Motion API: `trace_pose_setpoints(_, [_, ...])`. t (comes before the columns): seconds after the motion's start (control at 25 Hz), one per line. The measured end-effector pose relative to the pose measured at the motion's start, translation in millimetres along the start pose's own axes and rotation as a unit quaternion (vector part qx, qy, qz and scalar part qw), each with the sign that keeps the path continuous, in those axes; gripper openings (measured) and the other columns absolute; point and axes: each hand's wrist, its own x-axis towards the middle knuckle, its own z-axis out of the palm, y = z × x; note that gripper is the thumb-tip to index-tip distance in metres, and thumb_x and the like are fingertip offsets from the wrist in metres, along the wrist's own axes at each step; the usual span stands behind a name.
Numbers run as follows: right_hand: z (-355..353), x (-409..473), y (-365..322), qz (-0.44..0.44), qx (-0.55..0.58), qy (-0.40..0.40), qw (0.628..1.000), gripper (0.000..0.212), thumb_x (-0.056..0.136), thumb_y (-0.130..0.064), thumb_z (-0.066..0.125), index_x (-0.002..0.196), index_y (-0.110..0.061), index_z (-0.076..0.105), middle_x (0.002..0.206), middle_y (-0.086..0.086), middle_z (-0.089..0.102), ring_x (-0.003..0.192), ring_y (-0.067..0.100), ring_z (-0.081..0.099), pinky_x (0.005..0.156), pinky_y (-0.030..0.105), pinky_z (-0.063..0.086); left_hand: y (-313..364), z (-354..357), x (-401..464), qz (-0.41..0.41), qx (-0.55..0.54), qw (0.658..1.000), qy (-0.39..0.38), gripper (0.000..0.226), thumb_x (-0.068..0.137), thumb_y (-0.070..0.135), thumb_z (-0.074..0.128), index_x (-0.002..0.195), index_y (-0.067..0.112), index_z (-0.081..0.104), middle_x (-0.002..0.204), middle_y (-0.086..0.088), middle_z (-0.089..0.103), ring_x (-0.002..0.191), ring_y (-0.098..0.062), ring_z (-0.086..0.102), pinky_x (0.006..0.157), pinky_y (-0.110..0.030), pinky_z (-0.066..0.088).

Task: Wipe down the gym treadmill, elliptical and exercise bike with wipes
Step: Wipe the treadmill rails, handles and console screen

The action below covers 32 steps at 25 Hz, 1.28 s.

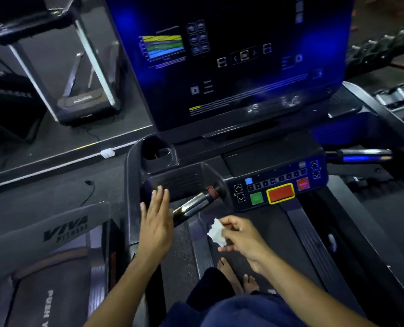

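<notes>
I stand barefoot on a treadmill whose dark console screen (pixel 231 67) fills the upper middle. Below it lies the button panel (pixel 279 185) with a green key, a red key and a large red stop key framed in yellow. My right hand (pixel 241 234) pinches a crumpled white wipe (pixel 216 232) above the belt, just under the panel. My left hand (pixel 156 223) is flat with straight fingers, hovering beside the shiny left pulse grip (pixel 193 205) and in front of the left console tray (pixel 179 180). I cannot tell if it touches anything.
A cup holder (pixel 156 151) sits at the console's left corner. The right pulse grip (pixel 364 155) sticks out at the right. Another treadmill (pixel 54 232) marked VIVA stands to the left, one more (pixel 82 100) beyond the floor strip. Dumbbell racks (pixel 394 55) line the far right.
</notes>
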Motion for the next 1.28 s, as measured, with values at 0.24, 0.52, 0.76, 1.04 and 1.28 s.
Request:
trace_pose_setpoints(0.24, [-69.5, -19.1, -23.0, -0.1, -0.001, 0.11, 0.989, 0.032, 0.087, 0.016, 0.052, 0.098, -0.005, 0.074, 0.084, 0.002, 0.074, 0.07, 0.011, 0.066, 0.057, 0.022, 0.054, 121.5, 30.0, 56.6, 0.188, -0.048, 0.978, -0.078, 0.055, 0.11, 0.035, 0.028, 0.162, 0.021, 0.02, 0.169, 0.01, 0.008, 0.156, -0.006, -0.001, 0.125, -0.029, -0.01])
trace_pose_setpoints(0.52, [-143.2, -16.4, -44.6, -0.13, -0.01, 0.218, 0.967, 0.03, 0.09, 0.004, 0.06, 0.1, -0.02, 0.075, 0.097, -0.002, 0.077, 0.095, 0.017, 0.072, 0.086, 0.036, 0.057, 199.7, 61.5, 120.9, 0.338, -0.044, 0.928, -0.149, 0.058, 0.108, 0.037, 0.028, 0.162, 0.017, 0.018, 0.169, 0.005, 0.012, 0.156, -0.005, -0.001, 0.126, -0.028, -0.002])
trace_pose_setpoints(0.76, [-182.8, -20.8, -72.4, -0.14, -0.01, 0.249, 0.958, 0.029, 0.091, 0.003, 0.058, 0.1, -0.019, 0.075, 0.093, 0.003, 0.076, 0.083, 0.018, 0.072, 0.075, 0.04, 0.059, 243.5, 75.5, 162.0, 0.374, -0.019, 0.901, -0.219, 0.07, 0.1, 0.052, 0.017, 0.162, 0.023, 0.003, 0.163, 0.015, -0.01, 0.15, 0.004, -0.015, 0.125, -0.024, -0.004])
trace_pose_setpoints(1.04, [-223.9, -1.3, -85.9, -0.18, -0.086, 0.307, 0.93, 0.027, 0.09, 0.002, 0.064, 0.096, -0.023, 0.075, 0.092, -0.003, 0.076, 0.084, 0.016, 0.072, 0.077, 0.034, 0.058, 263.0, 89.1, 193.1, 0.354, -0.038, 0.891, -0.281, 0.065, 0.108, 0.051, 0.027, 0.162, 0.03, -0.004, 0.166, 0.018, -0.013, 0.151, 0.007, -0.015, 0.125, -0.022, -0.006])
trace_pose_setpoints(1.28, [-300.7, 38.7, -127.5, -0.248, -0.229, 0.387, 0.858, 0.023, 0.084, -0.004, 0.071, 0.09, -0.026, 0.071, 0.088, -0.01, 0.067, 0.076, 0.01, 0.063, 0.071, 0.026, 0.051, 290.2, 95.7, 215.3, 0.255, -0.069, 0.899, -0.35, 0.074, 0.099, 0.064, 0.02, 0.161, 0.03, -0.006, 0.164, 0.021, -0.017, 0.145, 0.014, -0.022, 0.124, -0.022, -0.009])
